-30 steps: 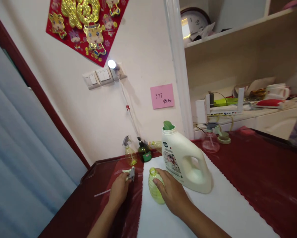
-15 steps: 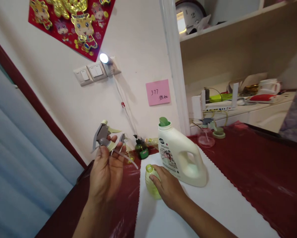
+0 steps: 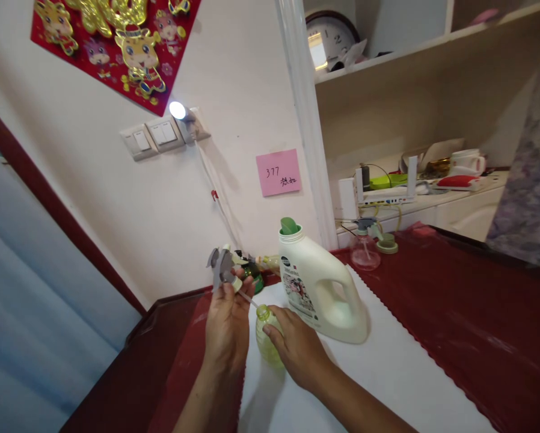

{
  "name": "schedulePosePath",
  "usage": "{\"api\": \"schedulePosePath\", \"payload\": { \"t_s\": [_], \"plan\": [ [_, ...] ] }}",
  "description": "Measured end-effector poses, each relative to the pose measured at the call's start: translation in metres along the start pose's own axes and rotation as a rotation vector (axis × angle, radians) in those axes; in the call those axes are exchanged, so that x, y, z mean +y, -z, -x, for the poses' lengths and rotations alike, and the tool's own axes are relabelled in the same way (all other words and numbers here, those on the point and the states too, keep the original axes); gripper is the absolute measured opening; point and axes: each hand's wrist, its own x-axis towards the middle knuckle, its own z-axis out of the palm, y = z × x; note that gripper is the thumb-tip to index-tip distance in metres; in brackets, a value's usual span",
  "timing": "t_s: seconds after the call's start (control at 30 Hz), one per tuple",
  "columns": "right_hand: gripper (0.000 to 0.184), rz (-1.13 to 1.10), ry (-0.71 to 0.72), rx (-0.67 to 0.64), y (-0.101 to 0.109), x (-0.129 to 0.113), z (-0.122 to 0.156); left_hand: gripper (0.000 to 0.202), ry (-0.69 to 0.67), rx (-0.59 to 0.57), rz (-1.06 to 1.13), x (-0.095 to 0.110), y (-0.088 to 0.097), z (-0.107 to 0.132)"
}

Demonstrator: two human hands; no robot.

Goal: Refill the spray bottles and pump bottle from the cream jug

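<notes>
My left hand (image 3: 229,325) is closed on a grey and pale green trigger spray head (image 3: 225,270). Its thin clear dip tube slants down to the right, with the end at the mouth of a small yellow-green bottle (image 3: 266,346); whether the tip is inside I cannot tell. My right hand (image 3: 299,346) wraps round the right side of that bottle, which stands upright on a white cloth (image 3: 364,391). Just behind my right hand is a large cream detergent jug (image 3: 322,288), uncapped, with a green spout showing in its neck.
A dark pump bottle (image 3: 254,279) stands against the wall behind my left hand. To the right, a pink-tinted spray bottle (image 3: 364,255) and a green cap (image 3: 387,243) rest on the dark red table cover (image 3: 436,294). A white router (image 3: 382,192) sits beyond them.
My left hand has carried the spray head right and down, bringing its tube to the bottle's mouth. My right hand keeps its hold on the bottle. The view has shifted slightly.
</notes>
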Motion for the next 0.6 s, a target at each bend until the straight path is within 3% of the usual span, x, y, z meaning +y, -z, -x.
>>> {"api": "schedulePosePath", "payload": {
  "t_s": [0.13, 0.27, 0.6],
  "plan": [
    [0.042, 0.002, -0.005, -0.006, -0.001, -0.001, -0.001, 0.042, 0.073, -0.039, -0.109, -0.03, 0.016, 0.016],
    [0.04, -0.001, -0.011, -0.004, 0.0, -0.001, -0.001, 0.054, 0.142, -0.027, -0.171, -0.046, 0.026, 0.026],
    [0.041, -0.021, -0.022, -0.002, 0.0, -0.001, -0.003, 0.052, 0.112, -0.074, -0.285, -0.048, 0.035, 0.023]
  ]
}}
